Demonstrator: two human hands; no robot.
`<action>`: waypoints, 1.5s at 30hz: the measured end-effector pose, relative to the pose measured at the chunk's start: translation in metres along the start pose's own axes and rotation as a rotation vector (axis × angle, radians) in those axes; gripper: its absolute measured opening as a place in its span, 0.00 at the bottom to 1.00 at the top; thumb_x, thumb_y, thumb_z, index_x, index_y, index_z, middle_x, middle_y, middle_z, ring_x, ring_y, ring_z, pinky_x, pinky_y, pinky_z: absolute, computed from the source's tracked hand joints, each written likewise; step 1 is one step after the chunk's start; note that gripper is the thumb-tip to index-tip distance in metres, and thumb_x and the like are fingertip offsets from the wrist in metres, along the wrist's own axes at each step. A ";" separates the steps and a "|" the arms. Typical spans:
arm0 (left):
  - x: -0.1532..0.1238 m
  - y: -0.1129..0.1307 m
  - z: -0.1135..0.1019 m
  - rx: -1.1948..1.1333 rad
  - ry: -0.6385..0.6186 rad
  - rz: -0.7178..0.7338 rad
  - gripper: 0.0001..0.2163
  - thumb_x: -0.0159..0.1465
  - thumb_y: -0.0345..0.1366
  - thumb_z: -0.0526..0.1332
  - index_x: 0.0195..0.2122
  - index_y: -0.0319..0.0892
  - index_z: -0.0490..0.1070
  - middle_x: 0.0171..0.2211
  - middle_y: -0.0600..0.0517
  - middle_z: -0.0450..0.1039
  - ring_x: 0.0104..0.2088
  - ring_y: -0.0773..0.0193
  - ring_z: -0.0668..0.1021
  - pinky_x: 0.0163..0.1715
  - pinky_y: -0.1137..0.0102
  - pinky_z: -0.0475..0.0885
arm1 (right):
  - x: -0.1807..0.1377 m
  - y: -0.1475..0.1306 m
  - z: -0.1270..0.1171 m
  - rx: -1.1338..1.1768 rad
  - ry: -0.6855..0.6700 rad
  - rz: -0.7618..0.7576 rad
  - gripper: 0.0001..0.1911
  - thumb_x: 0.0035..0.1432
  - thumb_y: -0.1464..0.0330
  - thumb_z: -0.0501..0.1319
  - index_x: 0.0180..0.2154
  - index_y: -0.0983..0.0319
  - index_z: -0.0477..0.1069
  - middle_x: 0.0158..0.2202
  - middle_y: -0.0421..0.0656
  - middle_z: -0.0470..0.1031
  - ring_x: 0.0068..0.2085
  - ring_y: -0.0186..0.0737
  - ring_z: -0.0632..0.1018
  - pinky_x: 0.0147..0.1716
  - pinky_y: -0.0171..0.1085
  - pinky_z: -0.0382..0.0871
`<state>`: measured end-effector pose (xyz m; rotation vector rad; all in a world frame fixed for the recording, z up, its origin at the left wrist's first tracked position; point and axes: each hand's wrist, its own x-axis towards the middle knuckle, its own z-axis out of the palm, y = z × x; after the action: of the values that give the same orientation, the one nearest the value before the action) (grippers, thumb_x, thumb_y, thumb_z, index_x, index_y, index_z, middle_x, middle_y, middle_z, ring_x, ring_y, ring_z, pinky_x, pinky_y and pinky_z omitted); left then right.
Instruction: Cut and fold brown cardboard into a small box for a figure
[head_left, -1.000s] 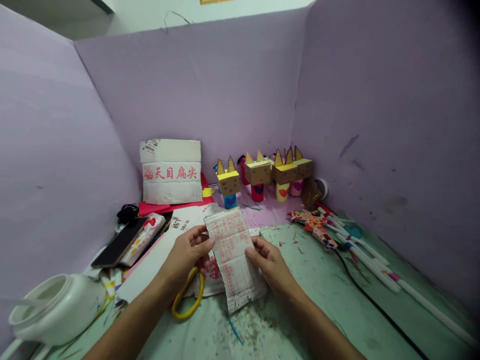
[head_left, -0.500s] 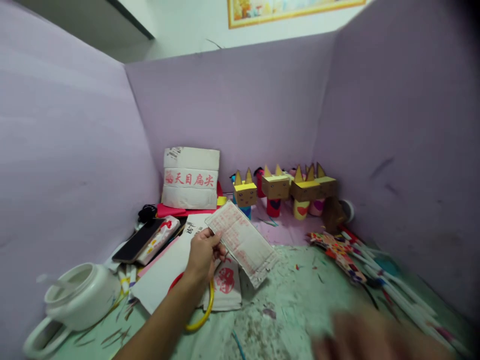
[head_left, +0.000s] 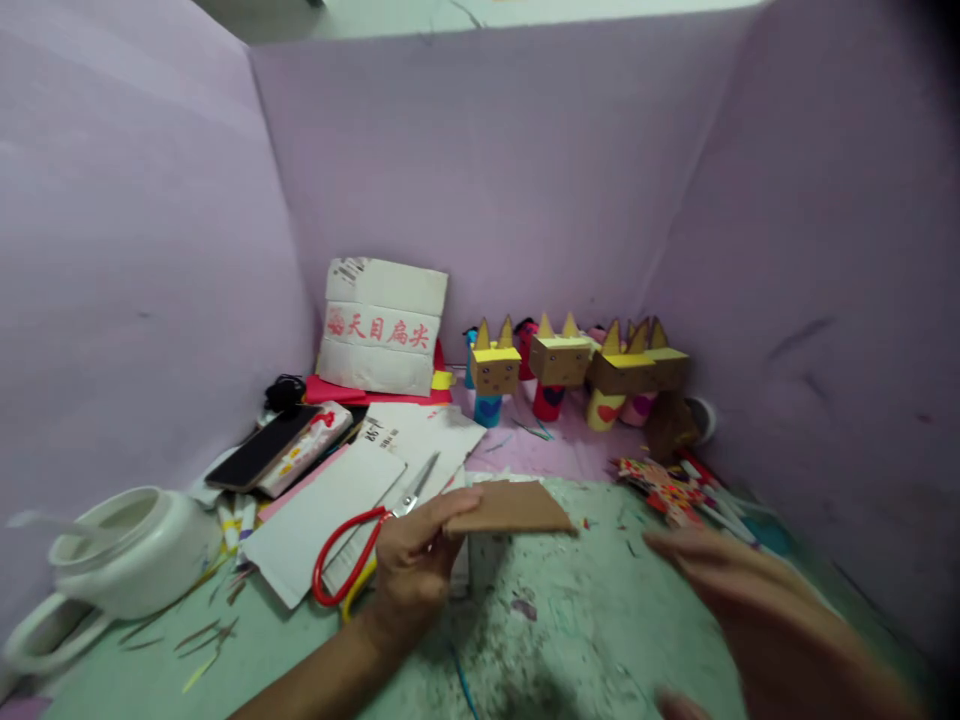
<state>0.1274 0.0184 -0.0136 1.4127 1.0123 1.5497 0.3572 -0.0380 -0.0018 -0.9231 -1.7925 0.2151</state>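
Note:
My left hand (head_left: 420, 560) is closed on one end of a small piece of cardboard (head_left: 521, 508), pinched with the thumb on top. Its brown side faces up, tilted nearly edge-on, above the table. To the right, my right hand (head_left: 780, 630) is smeared by motion, its fingers stretched out and the thumb apart, with nothing seen in it. Scissors (head_left: 409, 500) with a red handle lie just behind my left hand, on white card sheets (head_left: 326, 510). Part of a yellow loop (head_left: 360, 590) shows beside the wrist.
A white pot (head_left: 135, 560) stands at the left, near a phone (head_left: 262, 450). A printed white cardboard (head_left: 382, 325) leans at the back. Several box-headed cardboard figures (head_left: 495, 372) stand behind, right of centre. Patterned paper (head_left: 660, 485) lies at the right. Purple panels (head_left: 487, 180) enclose the table.
The cardboard has turned from its white printed face to its brown side and tilted flatter. My right hand has risen further into view. The view has tipped downward, and the scissors' blades now show.

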 end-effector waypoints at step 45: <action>0.004 0.004 -0.068 1.708 -0.235 -0.215 0.23 0.55 0.27 0.50 0.53 0.37 0.64 0.44 0.40 0.67 0.44 0.47 0.70 0.42 0.57 0.65 | 0.012 0.045 0.070 1.080 0.117 1.160 0.20 0.34 0.70 0.69 0.35 0.64 0.73 0.30 0.45 0.80 0.30 0.46 0.78 0.34 0.41 0.70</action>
<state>0.0592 0.0179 -0.0124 2.2350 2.3862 0.0010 0.3169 0.0199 -0.0478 -0.9705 -0.5984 1.6145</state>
